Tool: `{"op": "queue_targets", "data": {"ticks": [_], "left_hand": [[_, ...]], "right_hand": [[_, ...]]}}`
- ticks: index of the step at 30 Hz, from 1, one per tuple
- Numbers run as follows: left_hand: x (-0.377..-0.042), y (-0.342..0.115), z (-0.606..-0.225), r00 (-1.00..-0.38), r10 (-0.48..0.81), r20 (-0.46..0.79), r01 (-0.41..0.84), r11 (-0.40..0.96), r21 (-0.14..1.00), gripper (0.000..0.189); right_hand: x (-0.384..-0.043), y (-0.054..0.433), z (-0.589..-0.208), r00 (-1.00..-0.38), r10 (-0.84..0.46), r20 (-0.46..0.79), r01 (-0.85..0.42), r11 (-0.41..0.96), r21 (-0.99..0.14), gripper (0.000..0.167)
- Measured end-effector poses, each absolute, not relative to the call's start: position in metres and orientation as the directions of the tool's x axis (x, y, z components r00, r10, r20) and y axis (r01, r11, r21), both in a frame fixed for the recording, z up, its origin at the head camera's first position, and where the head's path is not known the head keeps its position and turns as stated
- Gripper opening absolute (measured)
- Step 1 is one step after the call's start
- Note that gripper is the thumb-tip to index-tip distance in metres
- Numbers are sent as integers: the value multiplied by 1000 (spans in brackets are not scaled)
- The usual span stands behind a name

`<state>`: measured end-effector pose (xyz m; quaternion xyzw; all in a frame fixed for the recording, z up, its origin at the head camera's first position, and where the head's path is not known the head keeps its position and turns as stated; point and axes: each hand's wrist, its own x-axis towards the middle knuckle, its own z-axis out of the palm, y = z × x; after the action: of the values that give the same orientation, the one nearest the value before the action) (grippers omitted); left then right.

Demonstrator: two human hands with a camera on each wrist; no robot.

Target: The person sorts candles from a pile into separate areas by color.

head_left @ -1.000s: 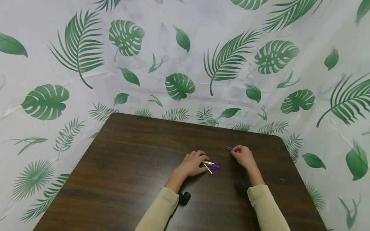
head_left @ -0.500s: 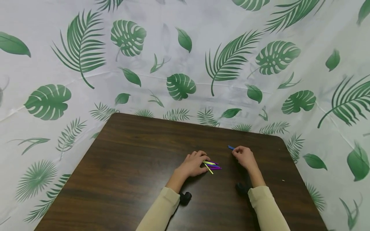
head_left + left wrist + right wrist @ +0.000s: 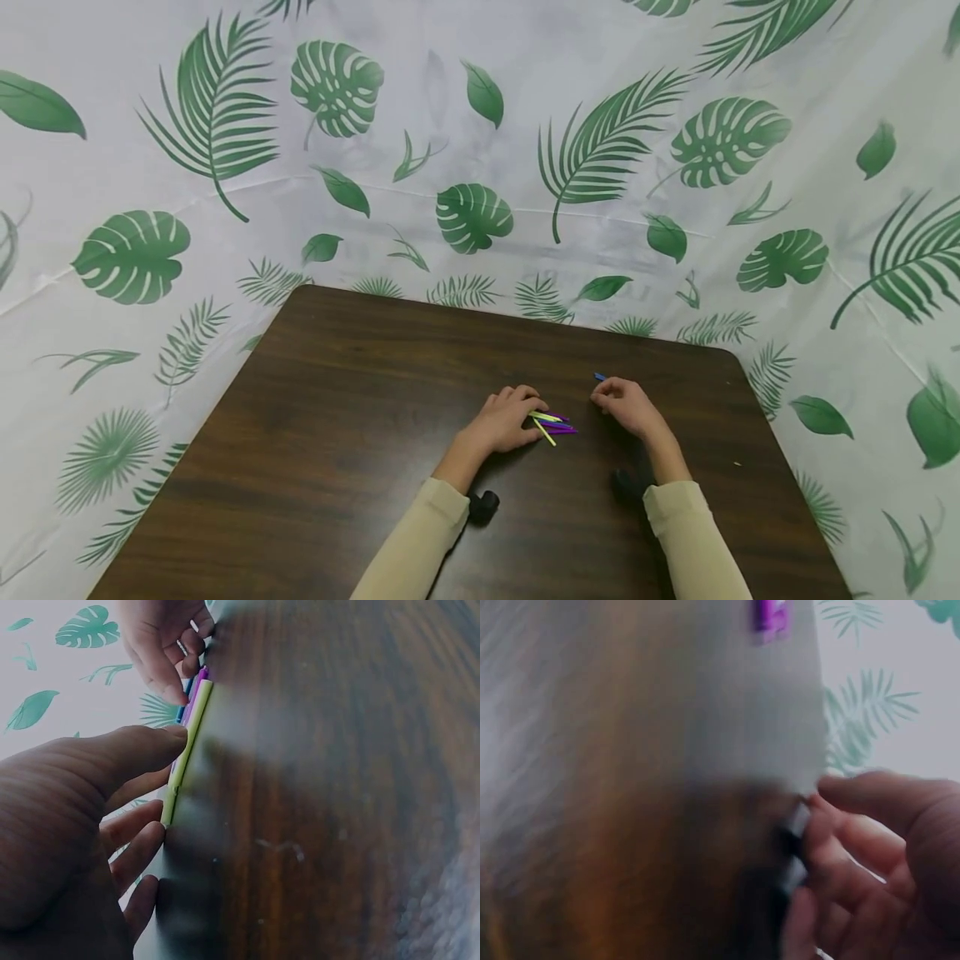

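A small pile of thin coloured sticks [image 3: 558, 425], yellow, purple and blue, lies on the brown table. My left hand [image 3: 501, 421] rests at the pile's left end, holding it between thumb and fingers. In the left wrist view its thumb overlaps a yellow stick [image 3: 196, 712], with purple and blue ones behind. My right hand [image 3: 630, 406] hovers right of the pile, fingers loosely curled, nothing showing between the fingertips. Just beyond it a blue stick end [image 3: 600, 377] shows; the hand hides the rest. The right wrist view is blurred, with a purple stick end [image 3: 771, 619] at the top.
The dark wood table [image 3: 360, 400] runs back to a white curtain [image 3: 405, 75] printed with green leaves. Black wrist devices [image 3: 483, 507] hang under both sleeves. A tiny pale speck [image 3: 737, 463] lies on the table at the right.
My right hand has let go of the blue sticks and shifted slightly left, toward the pile; the sticks stay behind it. My left hand keeps its place at the pile.
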<state>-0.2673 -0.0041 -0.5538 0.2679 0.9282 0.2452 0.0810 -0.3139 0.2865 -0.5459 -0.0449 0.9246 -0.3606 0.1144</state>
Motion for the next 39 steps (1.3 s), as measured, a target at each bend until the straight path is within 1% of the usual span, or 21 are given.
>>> {"op": "queue_targets", "data": {"ticks": [3,6,12,18,22,28,32,39], "left_hand": [[-267,-3,-555,-843,538,-23,456,735,501,46],[-266,-3,-554,-844,536,-28,450,735,507,45],[-267,-3,-554,-844,536,-25,452,735,505,46],[-268,-1,-552,-840,543,-13,460,724,515,43],[-265,-2,-551,-843,538,-16,447,715,537,42],[-265,-3,-554,-838,545,-14,454,712,536,43],[-270,-2,-551,-838,545,13,463,699,544,43],[-268,-4,-553,-836,549,-24,454,715,531,42]], "right_hand": [[-311,284,-545,-945,-245,-219,-23,713,-701,26],[-311,278,-545,-921,-313,-233,-55,695,-717,28],[-309,264,-543,-899,-381,-216,-109,673,-732,22],[-305,248,-542,-876,-439,-198,-177,676,-716,15],[-306,242,-546,-870,-453,-196,-200,686,-699,16],[-307,239,-548,-878,-420,-231,-164,716,-678,18],[-311,238,-543,-888,-406,-215,-160,711,-685,17],[-307,233,-545,-877,-412,-249,-145,719,-680,15]]}}
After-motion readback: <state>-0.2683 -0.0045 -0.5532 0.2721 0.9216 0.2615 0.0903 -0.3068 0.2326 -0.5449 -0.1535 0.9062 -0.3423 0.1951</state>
